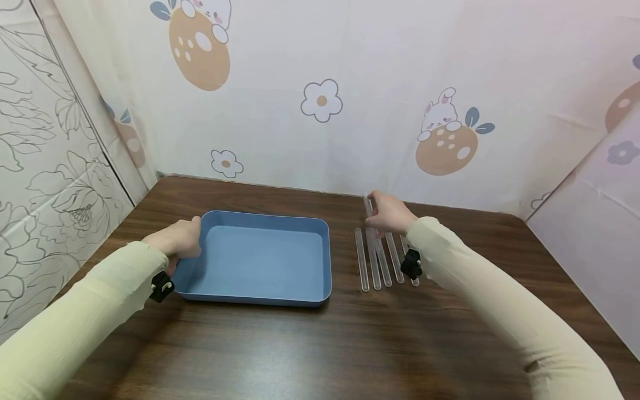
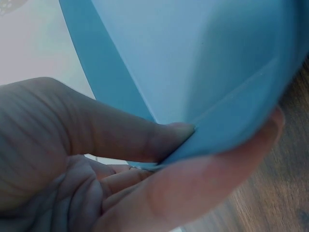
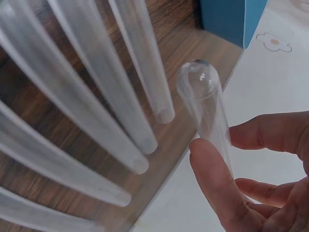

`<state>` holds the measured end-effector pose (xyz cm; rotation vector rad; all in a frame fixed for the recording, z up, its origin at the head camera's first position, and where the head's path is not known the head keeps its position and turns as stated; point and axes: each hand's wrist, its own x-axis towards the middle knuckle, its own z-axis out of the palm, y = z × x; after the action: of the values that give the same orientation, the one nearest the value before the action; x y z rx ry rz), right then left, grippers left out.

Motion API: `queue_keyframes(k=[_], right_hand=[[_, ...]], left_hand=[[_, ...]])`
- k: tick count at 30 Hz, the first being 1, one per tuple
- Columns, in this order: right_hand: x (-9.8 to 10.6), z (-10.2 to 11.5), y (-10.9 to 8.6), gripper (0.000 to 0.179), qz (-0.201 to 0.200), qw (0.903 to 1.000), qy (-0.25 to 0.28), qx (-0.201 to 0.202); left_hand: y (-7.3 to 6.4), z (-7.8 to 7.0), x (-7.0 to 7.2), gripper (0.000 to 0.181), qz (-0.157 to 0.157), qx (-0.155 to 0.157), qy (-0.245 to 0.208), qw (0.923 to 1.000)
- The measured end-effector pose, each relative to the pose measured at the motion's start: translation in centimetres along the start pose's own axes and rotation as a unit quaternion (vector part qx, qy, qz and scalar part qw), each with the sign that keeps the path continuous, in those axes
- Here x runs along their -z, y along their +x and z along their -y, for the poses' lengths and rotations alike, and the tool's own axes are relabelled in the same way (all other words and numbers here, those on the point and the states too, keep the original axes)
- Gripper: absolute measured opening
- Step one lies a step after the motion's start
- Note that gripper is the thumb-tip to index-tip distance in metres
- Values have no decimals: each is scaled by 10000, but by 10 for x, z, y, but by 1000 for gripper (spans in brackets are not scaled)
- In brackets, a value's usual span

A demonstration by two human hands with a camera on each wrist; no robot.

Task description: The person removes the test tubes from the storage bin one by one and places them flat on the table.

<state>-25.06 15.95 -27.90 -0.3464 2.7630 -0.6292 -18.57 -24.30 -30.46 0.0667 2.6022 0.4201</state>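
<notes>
My left hand (image 1: 177,239) grips the left edge of a shallow blue tray (image 1: 250,303). In the left wrist view the thumb lies over the inside of the tray's wall (image 2: 231,116), with a finger along the outside. My right hand (image 1: 393,214), to the right of the tray, pinches a clear test tube (image 3: 212,116) between thumb and fingers. This tube's rounded end points up past the fingertips in the right wrist view. Several more clear test tubes (image 1: 362,264) lie side by side on the table, close under the right hand; the hand and sleeve partly hide them.
The dark wood table (image 1: 260,355) carries the tray and tubes. A patterned white curtain (image 1: 370,128) hangs along its far edge, and white panels stand at the left and right sides.
</notes>
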Motion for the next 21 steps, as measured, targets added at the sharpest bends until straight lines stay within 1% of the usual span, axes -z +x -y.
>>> queue_keyframes(k=[7, 10, 15, 21], right_hand=[[6, -12, -8, 66, -48, 9998, -163, -63], [9, -18, -10, 66, -50, 9999, -108, -103], [13, -28, -13, 66, -77, 9998, -134, -129], [13, -38, -16, 66, -136, 9993, -348, -93]], left_hand=[[-2, -1, 2, 75, 109, 37, -54, 9999], [-4, -1, 2, 75, 193, 50, -113, 9997], [-4, -1, 1, 75, 186, 35, -176, 9997], [-2, -2, 1, 74, 41, 15, -7, 10000]])
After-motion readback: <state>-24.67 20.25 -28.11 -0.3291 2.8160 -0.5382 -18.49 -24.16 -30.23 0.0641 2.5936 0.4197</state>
